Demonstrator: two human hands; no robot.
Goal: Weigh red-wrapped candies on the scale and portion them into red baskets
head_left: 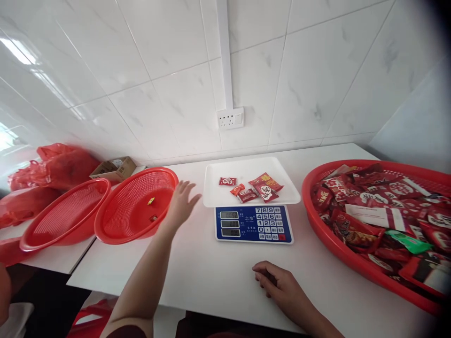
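Note:
My left hand [182, 204] hangs by the right rim of a red perforated basket [121, 213], its fingers apart and nothing in them. Inside that basket lie a small yellow packet [151, 201] and a small dark red one [153, 218]. On the table, in front of the blue-keypad scale [253, 224], my right hand [276, 286] rests with its fingers loosely curled and no object showing in them. The scale's white tray [218, 199] carries several red snack packets [267, 191], one of them [228, 181] apart on the left.
A large red basket [313, 213] heaped with snack packets stands at the right. Another red basket [66, 211], a cardboard box [114, 169] and red plastic bags [66, 164] are at the left. Behind the table is a tiled wall [253, 84] with a socket [230, 118].

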